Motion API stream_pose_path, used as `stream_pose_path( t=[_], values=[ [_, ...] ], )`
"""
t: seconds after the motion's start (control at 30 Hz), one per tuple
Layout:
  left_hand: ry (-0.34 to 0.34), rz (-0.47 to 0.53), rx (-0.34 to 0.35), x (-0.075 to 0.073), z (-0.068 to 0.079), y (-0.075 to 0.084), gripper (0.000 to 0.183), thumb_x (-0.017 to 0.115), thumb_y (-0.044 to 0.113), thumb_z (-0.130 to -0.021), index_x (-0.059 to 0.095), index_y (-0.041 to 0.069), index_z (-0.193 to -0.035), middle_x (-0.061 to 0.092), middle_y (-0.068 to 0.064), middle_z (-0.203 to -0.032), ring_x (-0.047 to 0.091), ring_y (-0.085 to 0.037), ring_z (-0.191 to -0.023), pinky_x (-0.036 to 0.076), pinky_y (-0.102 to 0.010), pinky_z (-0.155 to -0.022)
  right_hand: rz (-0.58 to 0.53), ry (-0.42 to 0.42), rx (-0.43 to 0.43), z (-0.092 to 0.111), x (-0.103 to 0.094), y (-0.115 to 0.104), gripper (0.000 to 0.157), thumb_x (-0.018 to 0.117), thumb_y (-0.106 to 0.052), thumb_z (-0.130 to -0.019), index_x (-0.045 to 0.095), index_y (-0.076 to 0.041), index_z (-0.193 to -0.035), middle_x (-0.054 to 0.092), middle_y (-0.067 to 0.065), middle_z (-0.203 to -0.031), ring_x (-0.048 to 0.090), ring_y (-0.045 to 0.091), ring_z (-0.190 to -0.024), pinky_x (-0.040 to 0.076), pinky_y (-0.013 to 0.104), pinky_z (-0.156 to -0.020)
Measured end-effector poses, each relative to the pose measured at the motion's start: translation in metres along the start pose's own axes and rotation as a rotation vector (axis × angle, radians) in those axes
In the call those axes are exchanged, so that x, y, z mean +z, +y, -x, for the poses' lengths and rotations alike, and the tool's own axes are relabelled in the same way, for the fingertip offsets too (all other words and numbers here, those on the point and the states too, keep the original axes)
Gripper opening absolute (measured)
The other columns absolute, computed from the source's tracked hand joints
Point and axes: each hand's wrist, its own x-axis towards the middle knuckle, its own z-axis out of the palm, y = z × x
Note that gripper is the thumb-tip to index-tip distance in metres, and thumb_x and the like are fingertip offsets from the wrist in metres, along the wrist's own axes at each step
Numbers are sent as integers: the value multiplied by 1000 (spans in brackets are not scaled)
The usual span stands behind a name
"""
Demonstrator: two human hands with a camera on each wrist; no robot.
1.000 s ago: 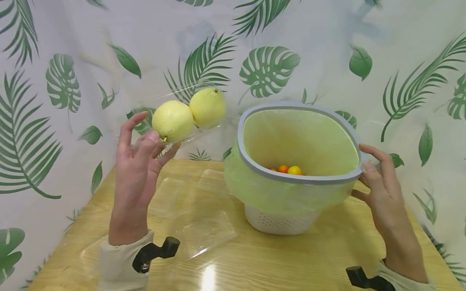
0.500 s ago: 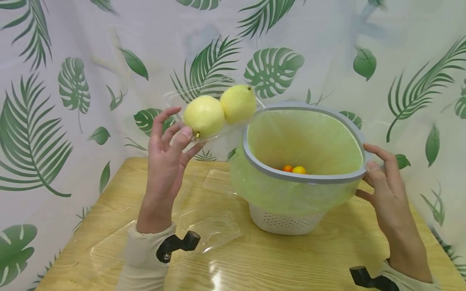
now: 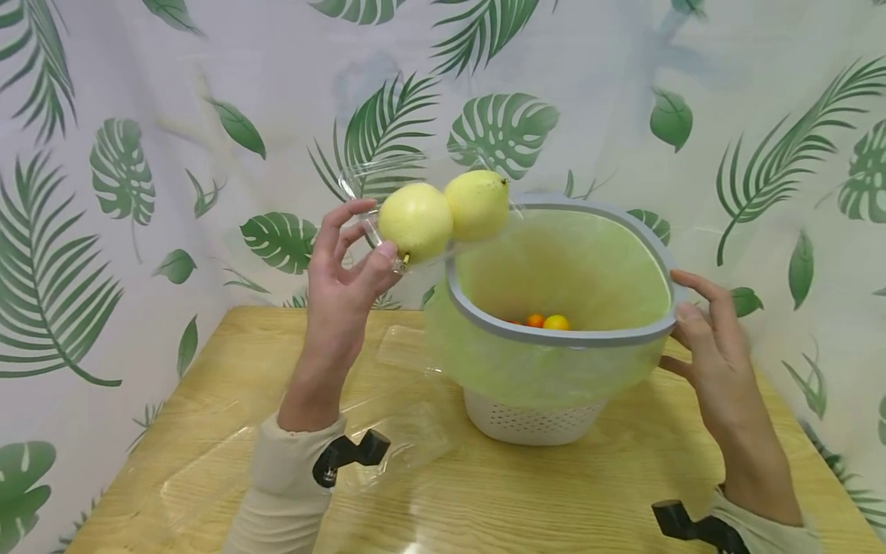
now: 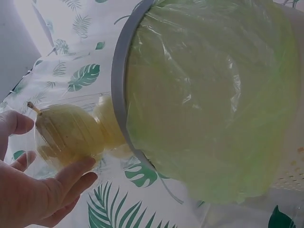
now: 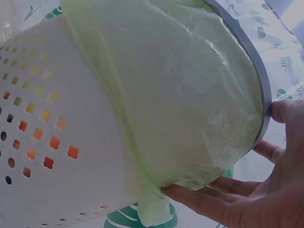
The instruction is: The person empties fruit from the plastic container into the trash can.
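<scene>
My left hand (image 3: 339, 285) holds a clear plastic tray (image 3: 354, 181) by its near left end, thumb on top and fingers around and beneath. Two yellow pears (image 3: 415, 223) lie in it, end to end. The tray's right end overlaps the left rim of a white perforated bin (image 3: 533, 425) in the head view. A pale green bag (image 3: 540, 377) lines this bin, folded over outside under a grey ring (image 3: 547, 336). My right hand (image 3: 720, 354) grips the ring's right side, and in the right wrist view its fingers touch the bag. Orange and yellow round items (image 3: 556, 322) lie inside.
Clear empty plastic trays (image 3: 408, 435) lie on the wooden table (image 3: 540, 500), left of the bin. A leaf-patterned sheet (image 3: 602, 77) hangs behind and at both sides.
My left hand has carried the tray of pears rightward, from well left of the bin to its left rim. My right hand keeps its grip on the ring.
</scene>
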Motion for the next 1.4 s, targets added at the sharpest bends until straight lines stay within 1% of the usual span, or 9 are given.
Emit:
stream_pose_path(
  t=[0.17, 0.33, 0.47, 0.7, 0.8, 0.93, 1.07, 1.23, 1.4],
  values=[
    [-33, -28, 10, 6, -2, -3, 47, 67, 5, -92, 55, 14, -137, 41, -18, -133, 66, -35, -107, 60, -45, -89, -2, -2, 0, 0, 0, -1, 47, 41, -23, -111, 35, -18, -158, 52, 12, -140, 58, 12, -124, 55, 22, -76],
    [-72, -74, 53, 12, -4, -7, 50, 68, 1, -92, 52, 6, -139, 40, -10, -141, 65, -35, -106, 61, -39, -85, 14, -4, -6, 0, 0, -1, 47, 41, -23, -111, 35, -18, -158, 42, 12, -148, 58, 10, -123, 56, 21, -75],
    [-98, -89, 94, 17, -4, -8, 50, 69, -1, -91, 53, 5, -139, 39, -7, -146, 63, -37, -116, 62, -38, -83, 9, -2, -8, 0, 0, -2, 47, 40, -23, -111, 35, -18, -158, 44, 13, -146, 58, 10, -123, 56, 21, -75],
    [-127, -178, 195, 25, -2, -12, 49, 71, -1, -90, 56, 5, -137, 39, -7, -145, 55, -38, -128, 57, -45, -94, 6, -5, -9, 0, 0, -2, 47, 40, -23, -111, 35, -18, -158, 46, 12, -144, 58, 11, -124, 56, 22, -76],
    [-137, -209, 208, 27, -1, -13, 49, 72, -1, -89, 58, 6, -136, 37, -8, -143, 52, -35, -132, 55, -46, -96, 8, -5, -7, 1, 0, -3, 47, 40, -23, -111, 35, -18, -158, 46, 13, -144, 57, 10, -124, 56, 22, -76],
    [-158, -246, 215, 29, 1, -12, 48, 74, -1, -88, 61, 6, -133, 34, -14, -147, 50, -33, -136, 53, -47, -99, 13, -2, -9, 0, 1, -3, 47, 41, -23, -111, 35, -18, -158, 45, 12, -145, 58, 10, -124, 56, 21, -75],
    [-176, -323, 255, 31, 3, -13, 47, 75, -1, -87, 63, 8, -131, 32, -16, -151, 50, -29, -136, 53, -44, -100, 25, 1, -8, 0, 2, -2, 47, 41, -23, -111, 36, -18, -158, 42, 12, -147, 58, 9, -122, 56, 20, -75],
    [-192, -429, 331, 30, 8, -14, 45, 78, 0, -85, 67, 10, -127, 33, -15, -151, 50, -24, -133, 54, -43, -98, 33, -5, 0, 0, 2, -1, 47, 41, -24, -111, 35, -19, -158, 41, 12, -149, 58, 8, -123, 56, 21, -75],
    [-226, -489, 424, 32, 9, -13, 44, 79, -2, -84, 67, 9, -125, 33, -13, -151, 53, -22, -132, 53, -43, -99, 26, -6, 0, 1, 1, -2, 48, 40, -23, -111, 35, -19, -158, 47, 11, -145, 57, 10, -125, 55, 21, -76]
  ],
)
